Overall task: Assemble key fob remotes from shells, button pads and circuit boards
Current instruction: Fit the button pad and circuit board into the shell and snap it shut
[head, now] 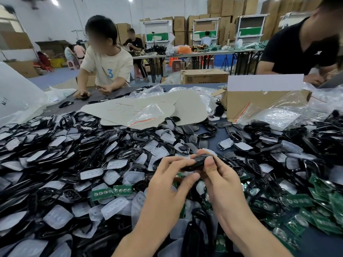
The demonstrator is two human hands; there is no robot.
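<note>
A black key fob shell (196, 162) is held above the pile near the middle of the head view. My right hand (217, 175) grips it, thumb on top and fingers curled round its far side. My left hand (172, 175) pinches its left end with fingertips, the thumb blurred below. Around them lies a heap of black shells (78, 145) and translucent white button pads (113, 208). Green circuit boards lie at left (111, 191) and in a pile at right (315, 206).
A cardboard box (259, 102) with plastic bags stands at the back right. Grey card sheets (148, 108) lie behind the pile. One person works across the table at left (105, 65), another at the far right (306, 47).
</note>
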